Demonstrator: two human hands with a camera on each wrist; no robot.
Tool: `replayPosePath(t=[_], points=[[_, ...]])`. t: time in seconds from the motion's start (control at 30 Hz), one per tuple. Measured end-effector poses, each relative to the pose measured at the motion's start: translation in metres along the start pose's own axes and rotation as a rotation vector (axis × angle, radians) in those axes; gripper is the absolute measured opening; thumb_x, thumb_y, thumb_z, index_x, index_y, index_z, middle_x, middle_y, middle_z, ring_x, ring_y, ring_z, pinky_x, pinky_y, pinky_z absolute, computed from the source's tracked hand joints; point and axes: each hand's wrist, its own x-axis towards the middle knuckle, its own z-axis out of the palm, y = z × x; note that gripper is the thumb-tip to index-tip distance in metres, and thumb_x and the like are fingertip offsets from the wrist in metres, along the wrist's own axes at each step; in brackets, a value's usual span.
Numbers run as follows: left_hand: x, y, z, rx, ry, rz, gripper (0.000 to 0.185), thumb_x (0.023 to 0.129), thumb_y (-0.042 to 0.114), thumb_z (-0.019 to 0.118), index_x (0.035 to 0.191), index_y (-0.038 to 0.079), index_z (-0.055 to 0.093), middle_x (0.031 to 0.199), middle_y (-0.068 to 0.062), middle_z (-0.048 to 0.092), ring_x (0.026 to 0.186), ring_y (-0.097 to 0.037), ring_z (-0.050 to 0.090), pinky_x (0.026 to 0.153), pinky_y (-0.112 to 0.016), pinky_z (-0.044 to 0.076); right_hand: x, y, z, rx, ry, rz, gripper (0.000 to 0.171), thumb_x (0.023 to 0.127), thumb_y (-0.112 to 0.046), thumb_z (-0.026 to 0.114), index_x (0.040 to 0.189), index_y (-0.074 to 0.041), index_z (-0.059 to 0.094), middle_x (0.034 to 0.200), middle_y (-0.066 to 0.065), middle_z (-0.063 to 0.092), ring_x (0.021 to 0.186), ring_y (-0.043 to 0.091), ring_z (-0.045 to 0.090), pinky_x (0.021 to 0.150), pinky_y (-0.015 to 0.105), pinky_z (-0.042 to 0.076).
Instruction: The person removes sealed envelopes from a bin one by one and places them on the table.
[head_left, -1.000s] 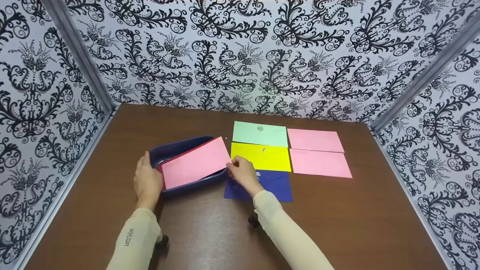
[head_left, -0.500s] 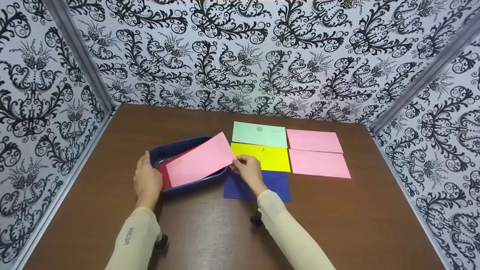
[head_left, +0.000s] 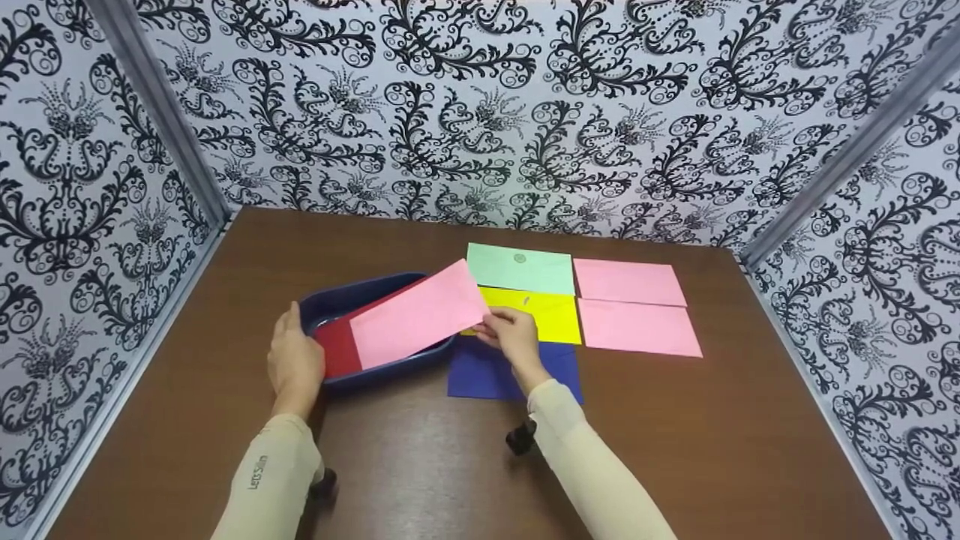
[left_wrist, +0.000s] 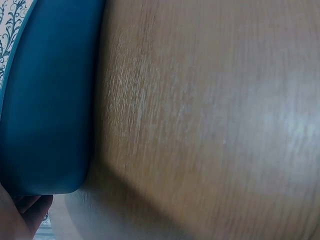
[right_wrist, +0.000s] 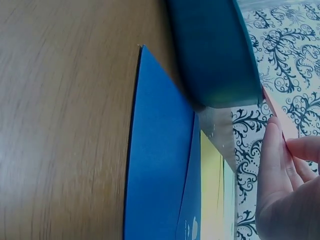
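A dark blue tray [head_left: 330, 301] sits left of centre on the brown table [head_left: 420, 465]. My left hand [head_left: 294, 360] holds the tray's left end; its wall [left_wrist: 45, 100] fills the left wrist view. My right hand [head_left: 510, 336] pinches the right end of a pink envelope [head_left: 416, 313], lifted at a slant over the tray's right rim. A red envelope [head_left: 336, 348] lies in the tray beneath it. In the right wrist view the fingers [right_wrist: 280, 170] pinch the pink envelope's edge [right_wrist: 278, 114] beside the tray [right_wrist: 215, 55].
Flat on the table right of the tray lie a mint green envelope [head_left: 520, 268], a yellow one [head_left: 544, 313], a dark blue one [head_left: 487, 375] and two pink ones [head_left: 628, 281] [head_left: 637, 327]. Patterned walls close in three sides.
My right hand has drawn the pink envelope to the right and raised it, baring more of the red envelope in the tray. The left hand has stayed on the tray.
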Motion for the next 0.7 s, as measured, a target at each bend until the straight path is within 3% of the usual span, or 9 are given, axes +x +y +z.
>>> replayPosePath(t=[0.27, 0.7], points=[[0.000, -0.002, 0.002, 0.008, 0.019, 0.016, 0.065, 0.092, 0.002, 0.041, 0.156, 0.007, 0.030, 0.156, -0.021, 0.038, 0.128, -0.052, 0.051, 0.106, -0.061, 0.043, -0.003, -0.006, -0.013, 0.090, 0.016, 0.041, 0.028, 0.095, -0.004, 0.064, 0.119, 0.010, 0.067, 0.091, 0.017, 0.077, 0.079, 0.020, 0.077, 0.075, 0.030, 0.061], [0.002, -0.003, 0.001, 0.008, -0.016, 0.008, 0.067, 0.092, 0.000, 0.037, 0.158, 0.008, 0.026, 0.158, -0.020, 0.035, 0.131, -0.051, 0.047, 0.106, -0.062, 0.041, -0.002, -0.009, -0.035, 0.159, 0.081, 0.126, 0.032, 0.095, -0.002, 0.063, 0.124, 0.010, 0.063, 0.078, 0.007, 0.075, 0.071, 0.014, 0.075, 0.071, 0.026, 0.061]])
